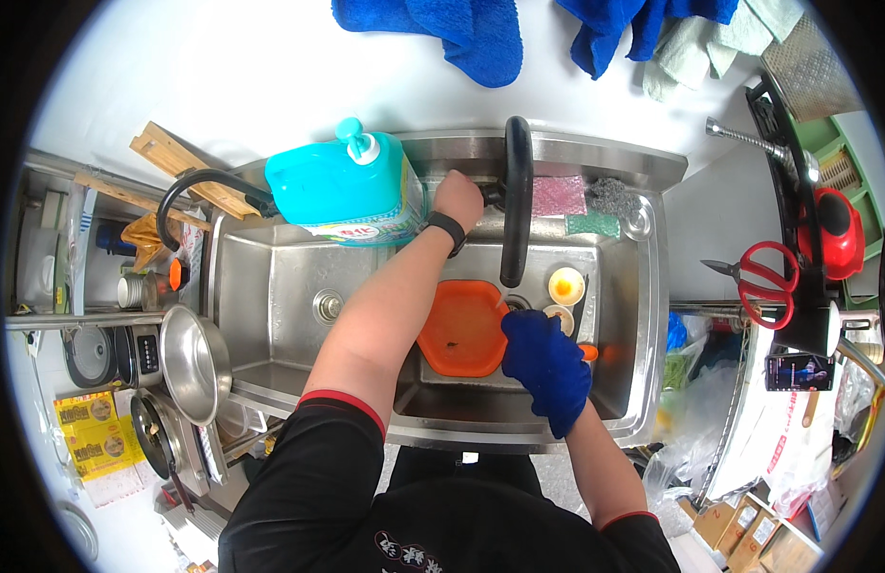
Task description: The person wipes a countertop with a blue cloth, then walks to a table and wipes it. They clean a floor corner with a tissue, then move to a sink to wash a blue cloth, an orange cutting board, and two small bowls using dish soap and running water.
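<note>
My left hand (459,199) is at the back of the sink, beside the base of the black faucet (517,208). Its fingers are bent and partly hidden, so I cannot tell whether they grip anything. A blue cloth (550,365) wraps my right hand (562,401) and hides its fingers. The cloth meets the right edge of an orange tray (464,322), which lies in the right basin (614,379) with a small dark speck on it. Two small bowls, one with yellow residue (566,286) and one partly covered (561,319), stand right of the tray.
A turquoise detergent jug (342,179) with a pump stands left of my hand. The left basin (249,308) has a metal bowl (195,365) beside it. Pink (559,195) and green scouring pads (593,225) and steel wool (613,196) lie behind. Red-handled scissors (768,284) hang right.
</note>
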{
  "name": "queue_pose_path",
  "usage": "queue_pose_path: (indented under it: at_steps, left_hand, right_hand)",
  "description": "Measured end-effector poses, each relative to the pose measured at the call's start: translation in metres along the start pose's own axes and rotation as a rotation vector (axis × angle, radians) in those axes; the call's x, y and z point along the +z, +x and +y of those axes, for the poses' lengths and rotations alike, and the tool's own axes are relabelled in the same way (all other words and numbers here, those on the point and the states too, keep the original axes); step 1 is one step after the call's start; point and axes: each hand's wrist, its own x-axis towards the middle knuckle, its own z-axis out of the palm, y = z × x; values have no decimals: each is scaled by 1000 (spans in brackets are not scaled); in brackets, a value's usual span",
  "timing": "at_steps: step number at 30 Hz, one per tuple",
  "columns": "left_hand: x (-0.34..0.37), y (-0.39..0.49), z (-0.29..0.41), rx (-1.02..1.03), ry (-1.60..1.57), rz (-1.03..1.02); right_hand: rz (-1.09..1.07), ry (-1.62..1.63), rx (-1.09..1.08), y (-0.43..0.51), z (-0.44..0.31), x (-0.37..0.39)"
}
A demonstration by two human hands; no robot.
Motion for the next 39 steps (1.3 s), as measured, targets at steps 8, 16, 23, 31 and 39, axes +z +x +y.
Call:
queue_pose_path:
  at_steps: [8, 16, 23, 31, 39]
  left_hand:
    - [-10, -4, 7, 93, 106, -34]
    - [-3, -5, 9, -5, 22, 26]
    - [0, -5, 5, -28, -121, 47]
    - [5, -27, -3, -119, -494, 141]
    - [-16, -164, -67, -124, -804, -136]
  right_hand:
    - [66, 17, -84, -2, 4, 5]
    - [40, 51, -41, -2, 0, 1]
    - [59, -30, -43, -2, 4, 9]
    - [89, 70, 59, 18, -23, -6]
    - [68, 446, 156, 80, -50, -19]
